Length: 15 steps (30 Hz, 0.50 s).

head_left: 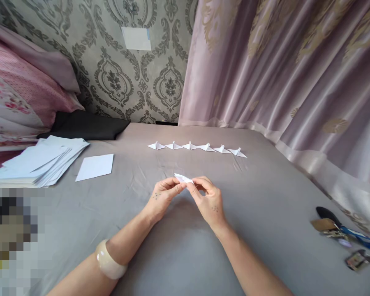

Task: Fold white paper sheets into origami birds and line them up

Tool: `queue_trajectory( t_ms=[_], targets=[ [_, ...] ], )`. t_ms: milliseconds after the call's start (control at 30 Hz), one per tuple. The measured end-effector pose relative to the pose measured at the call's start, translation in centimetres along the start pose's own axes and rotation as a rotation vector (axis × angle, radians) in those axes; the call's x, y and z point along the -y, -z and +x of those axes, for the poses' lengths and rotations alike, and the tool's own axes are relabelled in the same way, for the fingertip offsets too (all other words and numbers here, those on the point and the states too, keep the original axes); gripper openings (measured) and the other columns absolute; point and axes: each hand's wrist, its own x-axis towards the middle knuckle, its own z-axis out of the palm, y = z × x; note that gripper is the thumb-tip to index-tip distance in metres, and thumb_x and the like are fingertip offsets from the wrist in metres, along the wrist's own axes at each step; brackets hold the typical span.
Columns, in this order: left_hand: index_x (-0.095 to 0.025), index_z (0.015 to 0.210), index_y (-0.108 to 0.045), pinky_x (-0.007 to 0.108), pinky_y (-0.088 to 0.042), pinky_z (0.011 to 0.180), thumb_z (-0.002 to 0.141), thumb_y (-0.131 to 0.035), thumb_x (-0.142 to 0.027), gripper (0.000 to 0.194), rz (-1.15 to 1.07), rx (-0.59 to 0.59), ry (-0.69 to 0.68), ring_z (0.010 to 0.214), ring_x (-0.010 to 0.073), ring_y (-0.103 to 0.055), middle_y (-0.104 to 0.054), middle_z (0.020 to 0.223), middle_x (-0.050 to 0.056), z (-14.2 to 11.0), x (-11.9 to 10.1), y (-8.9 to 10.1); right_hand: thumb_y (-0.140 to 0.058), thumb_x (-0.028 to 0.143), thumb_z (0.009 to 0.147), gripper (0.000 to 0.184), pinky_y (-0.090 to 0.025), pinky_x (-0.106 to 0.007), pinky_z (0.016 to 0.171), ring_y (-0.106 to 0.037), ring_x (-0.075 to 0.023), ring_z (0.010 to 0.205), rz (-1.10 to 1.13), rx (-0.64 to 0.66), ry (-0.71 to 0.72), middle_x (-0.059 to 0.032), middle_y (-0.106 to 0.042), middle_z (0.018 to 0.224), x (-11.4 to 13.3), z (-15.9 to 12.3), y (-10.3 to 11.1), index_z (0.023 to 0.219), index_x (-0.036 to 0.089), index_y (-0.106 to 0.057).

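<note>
A small folded piece of white paper [183, 178] is pinched between both my hands above the grey sheet. My left hand [162, 198] grips its left end with closed fingers, and a pale bangle sits on that wrist. My right hand [206, 199] holds the right end, fingers curled around it. Beyond my hands, a row of several finished white folded paper figures [197, 147] lies in a line on the sheet.
A single white sheet [95, 167] lies to the left, beside a loose stack of white paper [38, 159]. A black cloth [86, 125] sits by the wall. Keys and small items [345, 236] lie at the right edge. Pink curtains [296, 74] hang on the right.
</note>
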Motion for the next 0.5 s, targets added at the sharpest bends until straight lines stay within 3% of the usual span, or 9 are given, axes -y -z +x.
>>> queue_trajectory(
  t_ms=[233, 300, 400, 500],
  targets=[
    [-0.019, 0.068, -0.073, 0.025, -0.043, 0.071, 0.071, -0.076, -0.032, 0.014, 0.052, -0.032, -0.027, 0.071, 0.0131, -0.054, -0.064, 0.070, 0.000, 0.0, 0.0, -0.1, -0.058, 0.024, 0.087, 0.012, -0.051, -0.027, 0.067, -0.059, -0.0139, 0.072, -0.137, -0.055, 0.216, -0.0018, -0.062, 0.076, 0.5, 0.0, 0.2, 0.077, 0.020, -0.065],
    [-0.019, 0.068, -0.074, 0.024, -0.043, 0.069, 0.072, -0.075, -0.033, 0.014, 0.080, -0.053, -0.044, 0.069, 0.0128, -0.052, -0.063, 0.069, 0.000, -0.1, -0.1, -0.1, -0.059, 0.023, 0.087, 0.007, -0.052, -0.029, 0.069, -0.060, -0.0152, 0.077, -0.191, -0.100, 0.283, -0.0041, -0.064, 0.084, 0.3, 0.0, 0.2, 0.088, 0.020, -0.066],
    [-0.020, 0.072, -0.076, 0.025, -0.043, 0.069, 0.073, -0.074, -0.034, 0.013, 0.102, -0.098, -0.067, 0.069, 0.0133, -0.052, -0.064, 0.070, 0.001, -0.1, -0.1, -0.1, -0.061, 0.021, 0.087, 0.019, -0.054, -0.033, 0.075, -0.061, -0.0179, 0.088, -0.297, -0.185, 0.361, -0.0080, -0.063, 0.099, -0.2, -0.1, 0.2, 0.105, 0.021, -0.065],
    [-0.020, 0.069, -0.075, 0.026, -0.044, 0.069, 0.072, -0.074, -0.034, 0.014, 0.105, -0.148, -0.089, 0.069, 0.0141, -0.053, -0.063, 0.067, 0.001, -0.1, -0.1, 0.0, -0.058, 0.019, 0.089, 0.021, -0.054, -0.034, 0.080, -0.062, -0.0189, 0.090, -0.393, -0.190, 0.430, -0.0077, -0.064, 0.096, -0.7, -0.2, 0.1, 0.107, 0.023, -0.067]
  ],
)
